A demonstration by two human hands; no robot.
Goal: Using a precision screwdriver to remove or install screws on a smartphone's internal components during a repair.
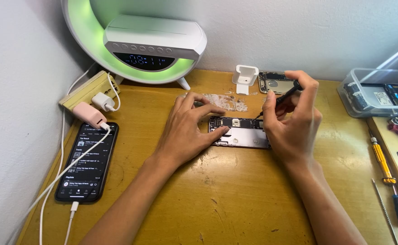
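We work at a worn yellow wooden desk (235,195) pushed into a corner of white plaster wall; at twelve o'clock from our hands stands a ring-shaped lamp (135,43) glowing green, with a clock display under its white top; at nine o'clock a black phone (87,162) lies screen-up on its charging cable (49,190), fed from the power strip (86,90) against the wall, out of our way yet easy to glance at.

The opened phone chassis (240,132) lies flat at the centre of the desk, long side across us, its inner boards facing up so the parts are reachable; our left hand (187,131) spreads over its left end, fingers splayed and not curled round anything, fingertips pressing on the frame, apparently to keep it from sliding; our right hand (294,115) is closed in a pen-like pinch round a thin black screwdriver (278,100), held slanting so its tip comes down at the chassis's upper right edge.

At one o'clock a detached phone back shell (274,83) rests by a small white stand (245,77); at two o'clock a clear plastic box (378,93) holds other parts; at four o'clock a yellow-handled screwdriver (381,159) waits on the desk's right margin.
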